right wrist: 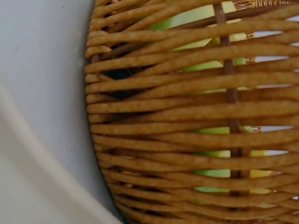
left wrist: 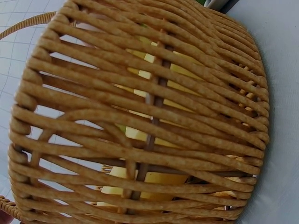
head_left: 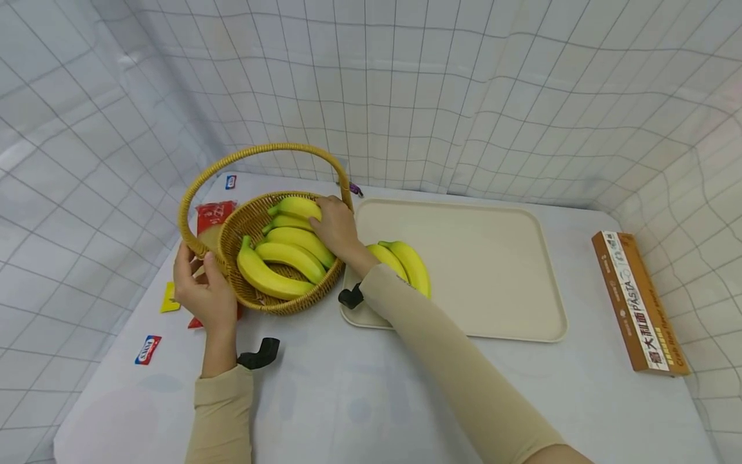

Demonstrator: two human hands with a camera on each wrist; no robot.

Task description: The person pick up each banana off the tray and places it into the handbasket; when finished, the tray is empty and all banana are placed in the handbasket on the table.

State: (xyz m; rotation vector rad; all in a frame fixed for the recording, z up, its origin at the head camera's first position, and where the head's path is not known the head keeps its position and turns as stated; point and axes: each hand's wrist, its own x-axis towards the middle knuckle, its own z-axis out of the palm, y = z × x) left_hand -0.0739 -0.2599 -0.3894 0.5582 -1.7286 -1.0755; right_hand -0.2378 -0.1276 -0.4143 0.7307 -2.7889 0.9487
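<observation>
A wicker basket [head_left: 292,305] with an arched handle [head_left: 272,148] stands left of the middle on the table, and several yellow bananas [head_left: 269,274] lie in it. My left hand [head_left: 205,290] grips the basket at the foot of its handle, on the left. Over the right rim reaches my right hand [head_left: 336,225], with thumb and fingers about the right end of the uppermost banana [head_left: 294,206]. Woven wicker sides fill both wrist views, with yellow showing through the gaps; neither view shows the hands' grip clearly. Two more bananas [head_left: 414,264] lie on the beige tray [head_left: 475,270], partly behind my right sleeve.
The tray stands close against the basket's right side. A brown pasta box [head_left: 640,303] lies at the far right. Left of the basket are a red packet [head_left: 214,216], a yellow piece [head_left: 170,298] and a small red-and-blue packet [head_left: 147,349]. Gridded white curtains enclose the table.
</observation>
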